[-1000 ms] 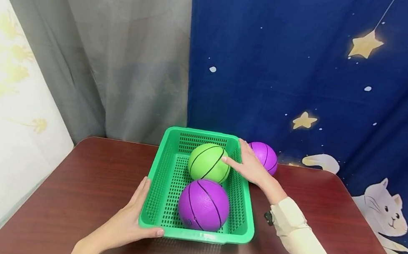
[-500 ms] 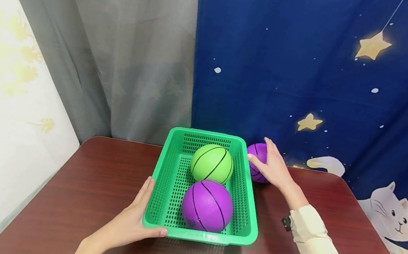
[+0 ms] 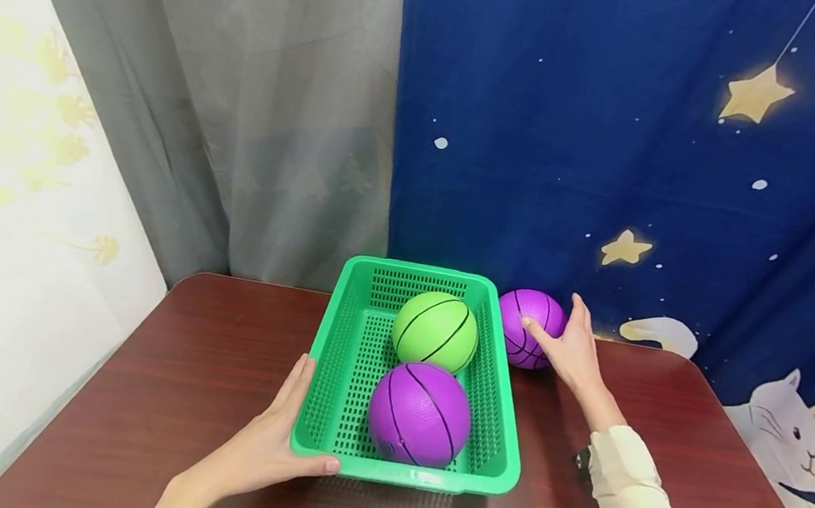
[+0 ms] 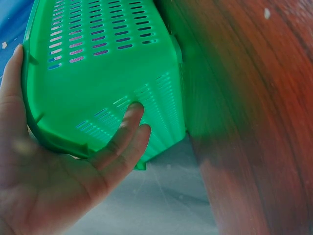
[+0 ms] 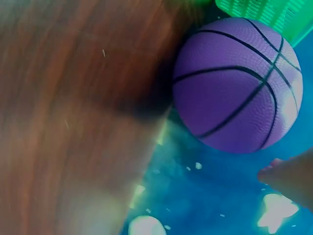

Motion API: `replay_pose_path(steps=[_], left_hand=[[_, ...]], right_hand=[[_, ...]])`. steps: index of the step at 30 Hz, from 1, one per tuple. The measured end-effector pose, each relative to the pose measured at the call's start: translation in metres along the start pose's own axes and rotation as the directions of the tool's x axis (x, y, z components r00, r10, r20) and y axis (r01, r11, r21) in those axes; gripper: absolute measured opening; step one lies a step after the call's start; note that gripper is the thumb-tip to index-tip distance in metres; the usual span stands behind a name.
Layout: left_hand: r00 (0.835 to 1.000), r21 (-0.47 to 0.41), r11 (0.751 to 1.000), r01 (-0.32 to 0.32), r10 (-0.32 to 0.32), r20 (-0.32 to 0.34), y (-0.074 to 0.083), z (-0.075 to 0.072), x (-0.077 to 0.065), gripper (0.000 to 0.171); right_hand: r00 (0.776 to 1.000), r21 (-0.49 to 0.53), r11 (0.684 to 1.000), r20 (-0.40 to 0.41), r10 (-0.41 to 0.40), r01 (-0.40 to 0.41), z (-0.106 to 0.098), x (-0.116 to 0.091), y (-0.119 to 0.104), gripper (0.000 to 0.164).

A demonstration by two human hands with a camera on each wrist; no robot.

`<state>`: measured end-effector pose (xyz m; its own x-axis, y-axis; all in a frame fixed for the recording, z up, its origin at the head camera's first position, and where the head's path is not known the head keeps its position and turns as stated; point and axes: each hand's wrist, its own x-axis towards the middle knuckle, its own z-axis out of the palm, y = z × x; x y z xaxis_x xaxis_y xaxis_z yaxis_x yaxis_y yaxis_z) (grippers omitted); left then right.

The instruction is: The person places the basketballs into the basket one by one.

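Note:
My left hand [image 3: 273, 440] rests spread against the near left corner of a green plastic basket [image 3: 329, 346]. Its thumb lies along the near rim, and straight fingers [image 4: 126, 132] lie against the perforated outer wall in the left wrist view. Inside the basket, a green ball [image 3: 435, 331] lies behind a purple ball [image 3: 419, 415], both with black basketball lines. Another purple basketball [image 3: 530, 318] lies outside the basket's far right side. My right hand [image 3: 574, 348] is at that ball's right side, fingers spread, its thumb overlapping the ball in the head view.
The basket stands on a dark red-brown wooden table [image 3: 236, 369]. Behind the table's far edge hang a grey curtain [image 3: 303, 108] and a blue curtain [image 3: 542, 135] with stars and a cat. A pale wall panel [image 3: 14, 259] is at the left.
My right hand has moved off the basket's right rim, over the outside purple ball, to that ball's right side. My left hand stays at the basket corner. The head view has shifted slightly.

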<state>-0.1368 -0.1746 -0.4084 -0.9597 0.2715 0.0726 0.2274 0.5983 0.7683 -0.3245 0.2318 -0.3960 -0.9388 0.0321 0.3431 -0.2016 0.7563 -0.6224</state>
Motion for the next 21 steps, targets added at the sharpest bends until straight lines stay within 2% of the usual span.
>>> replay_pose_path(steps=[4, 11, 16, 21], left_hand=[[1.000, -0.002, 1.000, 0.021, -0.021, 0.012, -0.001, 0.000, 0.000, 0.123], [1.000, 0.021, 1.000, -0.022, 0.022, -0.013, -0.002, 0.000, 0.000, 0.120], [1.000, 0.009, 1.000, 0.006, -0.006, 0.001, -0.002, 0.001, 0.000, 0.122], [1.000, 0.008, 1.000, 0.002, -0.002, -0.002, -0.002, 0.001, 0.000, 0.122]], right_hand=[[0.995, 0.067, 0.993, -0.027, 0.095, -0.093, 0.007, 0.001, 0.002, 0.105], [0.975, 0.165, 0.967, -0.080, 0.209, -0.194, 0.024, 0.001, 0.010, 0.110], [0.964, 0.214, 0.955, -0.122, 0.236, -0.207, 0.032, -0.001, 0.014, 0.109], [0.963, 0.219, 0.954, -0.128, 0.238, -0.207, 0.036, 0.000, 0.016, 0.111]])
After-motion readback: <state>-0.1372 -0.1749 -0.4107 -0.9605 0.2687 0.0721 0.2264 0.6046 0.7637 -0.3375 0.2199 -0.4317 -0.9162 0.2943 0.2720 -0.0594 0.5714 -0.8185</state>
